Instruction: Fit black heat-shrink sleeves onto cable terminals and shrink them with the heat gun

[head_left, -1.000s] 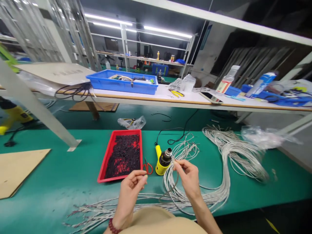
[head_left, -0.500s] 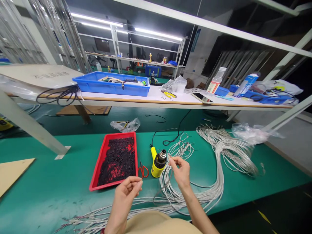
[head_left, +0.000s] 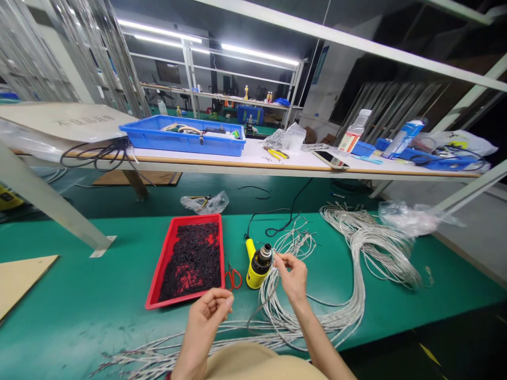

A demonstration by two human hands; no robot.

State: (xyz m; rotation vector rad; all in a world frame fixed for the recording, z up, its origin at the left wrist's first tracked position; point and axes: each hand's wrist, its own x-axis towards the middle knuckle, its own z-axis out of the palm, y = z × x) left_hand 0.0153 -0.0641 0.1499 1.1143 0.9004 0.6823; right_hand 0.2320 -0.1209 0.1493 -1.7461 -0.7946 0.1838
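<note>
Currently, R hand (head_left: 291,275) is pinching grey cable (head_left: 261,306), heat gun (head_left: 257,272) standing just beside, approx 9 o'clock; L hand's (head_left: 208,316) grip unclear.

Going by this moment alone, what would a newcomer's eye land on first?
Probably the red tray on the green bench, strewn with small black pieces. Just right of it, past red-handled scissors, a yellow heat gun stands nozzle up, with the right hand close beside the nozzle. Farther right, a thick bundle of pale cables sweeps across the bench.
</note>
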